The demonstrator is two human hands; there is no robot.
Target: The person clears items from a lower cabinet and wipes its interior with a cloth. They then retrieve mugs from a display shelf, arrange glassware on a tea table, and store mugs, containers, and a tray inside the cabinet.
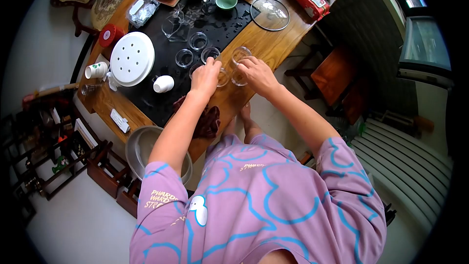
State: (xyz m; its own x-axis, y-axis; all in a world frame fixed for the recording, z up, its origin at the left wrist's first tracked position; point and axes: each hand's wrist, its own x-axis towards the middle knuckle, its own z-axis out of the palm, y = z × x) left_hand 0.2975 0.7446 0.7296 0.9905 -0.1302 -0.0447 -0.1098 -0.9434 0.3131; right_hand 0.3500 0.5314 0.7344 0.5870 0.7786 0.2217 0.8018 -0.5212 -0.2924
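Several small clear glass cups stand by the near edge of the black mat and on the bare wood. My left hand [207, 75] is over them, fingers bent at a glass cup [210, 54]; whether it grips one is hidden. My right hand [255, 72] has its fingers closed at the rim of a glass cup [239, 77] on the wood, with another glass cup [241, 54] just beyond. Left of my left hand stand a glass cup [184, 58] and a glass cup [198, 41]. A white cup [164, 84] lies tilted on the mat.
A white perforated disc [132, 59], paper cups [96, 71] and a red tin [111, 35] are at the left. Farther back are a green bowl [226, 1], a glass lid [270, 14] and a red packet [309, 1]. A dark cloth [207, 122] lies at the near edge.
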